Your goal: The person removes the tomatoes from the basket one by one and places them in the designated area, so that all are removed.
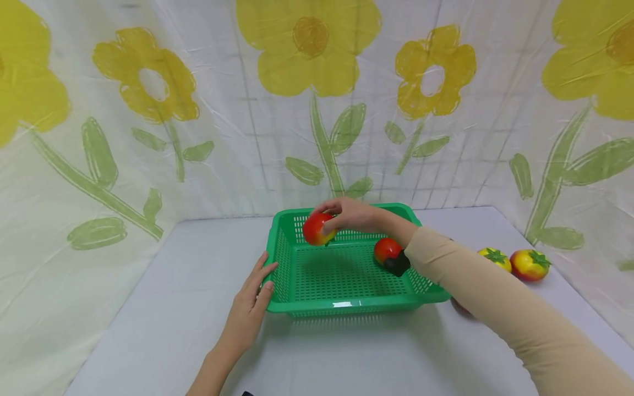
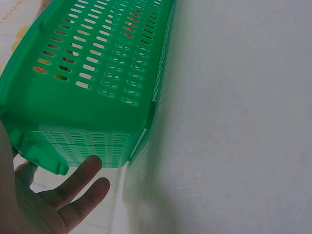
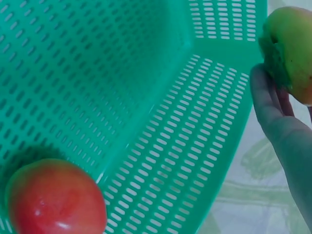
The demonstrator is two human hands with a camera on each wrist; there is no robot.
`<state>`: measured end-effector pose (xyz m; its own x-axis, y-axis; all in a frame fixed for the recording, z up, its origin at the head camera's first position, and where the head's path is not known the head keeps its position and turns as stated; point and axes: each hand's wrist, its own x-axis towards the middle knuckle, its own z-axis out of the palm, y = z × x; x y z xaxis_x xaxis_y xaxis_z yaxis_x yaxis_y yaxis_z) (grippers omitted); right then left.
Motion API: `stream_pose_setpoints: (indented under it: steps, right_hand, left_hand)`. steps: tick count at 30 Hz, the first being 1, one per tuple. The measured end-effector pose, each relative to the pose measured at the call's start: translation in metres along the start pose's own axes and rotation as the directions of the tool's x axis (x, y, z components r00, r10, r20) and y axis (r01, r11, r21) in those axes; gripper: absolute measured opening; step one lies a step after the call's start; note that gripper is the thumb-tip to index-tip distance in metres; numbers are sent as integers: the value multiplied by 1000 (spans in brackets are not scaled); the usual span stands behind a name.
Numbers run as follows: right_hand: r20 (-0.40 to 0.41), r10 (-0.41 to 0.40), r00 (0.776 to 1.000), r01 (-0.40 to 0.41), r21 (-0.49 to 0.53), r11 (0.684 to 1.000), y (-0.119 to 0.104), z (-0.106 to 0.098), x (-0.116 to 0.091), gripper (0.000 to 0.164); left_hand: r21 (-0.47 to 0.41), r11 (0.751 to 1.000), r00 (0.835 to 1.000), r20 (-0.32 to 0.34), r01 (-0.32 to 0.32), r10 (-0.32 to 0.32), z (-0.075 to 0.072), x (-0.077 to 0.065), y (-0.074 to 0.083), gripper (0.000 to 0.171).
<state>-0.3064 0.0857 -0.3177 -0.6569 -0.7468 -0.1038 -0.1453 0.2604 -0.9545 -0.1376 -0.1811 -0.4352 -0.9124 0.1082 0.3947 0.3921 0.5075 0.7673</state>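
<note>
My right hand (image 1: 348, 215) grips a red and yellow tomato (image 1: 317, 229) above the left part of a green plastic basket (image 1: 356, 302). In the right wrist view, the fingers lie against the leafy end of this tomato (image 3: 291, 53). A second red tomato (image 1: 386, 250) rests on the basket floor toward the right, partly covered by a black object at the right wrist. My left hand (image 1: 250, 300) touches the basket's left end, its fingers fairly straight along the rim. Two of its fingers extend freely below the rim in the left wrist view.
On the table (image 1: 198, 286), right of the basket, sit two yellow-red tomatoes, one near the edge (image 1: 530, 265) and one partly behind the sleeve (image 1: 495, 257). Another dark red piece (image 1: 460, 306) shows beneath the forearm. A flowered curtain (image 1: 223, 110) hangs behind.
</note>
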Motion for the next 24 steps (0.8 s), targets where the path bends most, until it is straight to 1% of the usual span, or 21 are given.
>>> stream_pose_setpoints:
  steps: [4,7,10,13,19,24]
  right_hand:
    - [4,17,1000,-17,-98,995,0,2,-5,49]
    - [-2,30,1000,-30,-119,992,1,2,-7,50]
    - [-9,40,999,-41,-129,991,2,1,-11,50]
    - [1,43,999,-42,-129,991,3,1,-14,49]
    - [31,45,999,-42,-91,995,6,3,-21,49]
    - [15,57,998,-55,-105,993,8,2,-26,49]
  left_hand:
    - [2,1000,1000,-3,-5,5,0,0,0,41]
    - [4,1000,1000,-4,-5,5,0,0,0,41]
    - [4,1000,1000,-4,-6,6,1,1,0,41]
    - [3,1000,1000,-5,-10,10,1,1,0,41]
    - [-3,1000,1000,-7,-12,12,1,0,0,41]
    - [4,1000,1000,-7,-9,9,1,0,0,41]
